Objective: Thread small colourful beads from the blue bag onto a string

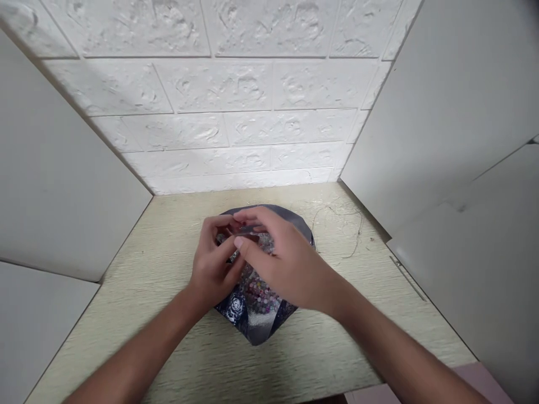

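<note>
A dark blue pouch (257, 328) with a rose print and a see-through part lies on the table, filled with many tiny beads (261, 294) in pink, white, purple and other colours. Over its upper part, my left hand (213, 261) is curled, with thumb and fingers bent inward. My right hand (284, 258) comes in from the other side, its thumb tip meeting the left thumb. Between the fingertips shows something small, dark and partly shiny; whether it is a separate piece or part of the pouch cannot be made out. Both palms are hidden.
The pale wood-grained table (168, 359) ends at a white brick-patterned wall (248, 129). White panels stand at the left (59, 151) and right (446, 112). Loose thin thread (360, 230) lies right of the pouch, and a thin metal strip (407, 278) lies along the right edge.
</note>
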`<state>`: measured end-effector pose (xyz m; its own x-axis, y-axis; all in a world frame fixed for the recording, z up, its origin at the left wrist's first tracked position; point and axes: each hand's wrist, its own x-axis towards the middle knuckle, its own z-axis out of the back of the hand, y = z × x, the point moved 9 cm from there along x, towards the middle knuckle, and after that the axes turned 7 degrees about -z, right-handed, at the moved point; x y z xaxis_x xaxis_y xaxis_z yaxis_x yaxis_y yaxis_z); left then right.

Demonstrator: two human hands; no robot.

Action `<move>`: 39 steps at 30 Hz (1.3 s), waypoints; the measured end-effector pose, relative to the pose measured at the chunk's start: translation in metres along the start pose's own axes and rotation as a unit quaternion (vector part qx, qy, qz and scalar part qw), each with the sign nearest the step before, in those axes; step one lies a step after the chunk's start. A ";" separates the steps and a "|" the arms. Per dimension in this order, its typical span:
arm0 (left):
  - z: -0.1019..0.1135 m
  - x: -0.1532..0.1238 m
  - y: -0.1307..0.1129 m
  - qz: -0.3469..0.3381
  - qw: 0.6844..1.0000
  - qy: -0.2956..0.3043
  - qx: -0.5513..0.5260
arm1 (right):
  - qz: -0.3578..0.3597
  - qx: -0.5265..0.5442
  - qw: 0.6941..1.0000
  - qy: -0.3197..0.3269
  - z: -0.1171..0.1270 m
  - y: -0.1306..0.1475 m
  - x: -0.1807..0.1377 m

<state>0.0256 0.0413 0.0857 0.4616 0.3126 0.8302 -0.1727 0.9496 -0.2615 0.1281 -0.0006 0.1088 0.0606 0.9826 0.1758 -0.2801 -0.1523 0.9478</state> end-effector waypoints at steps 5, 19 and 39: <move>-0.002 0.004 -0.001 0.009 0.999 0.016 -0.029 | -0.039 -0.093 0.990 0.097 -0.011 -0.038 0.014; 0.014 -0.006 0.033 0.143 0.973 -0.130 -0.127 | -0.021 -0.105 0.994 0.011 0.036 -0.047 0.022; -0.011 0.002 -0.007 -0.025 0.998 0.033 -0.045 | 0.024 -0.124 0.987 0.103 0.006 -0.048 0.003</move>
<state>0.0372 0.0354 0.0842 0.5250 0.2635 0.8093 -0.0702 0.9610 -0.2674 0.1470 0.0091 0.0656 -0.1463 0.9797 0.1371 -0.5055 -0.1932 0.8409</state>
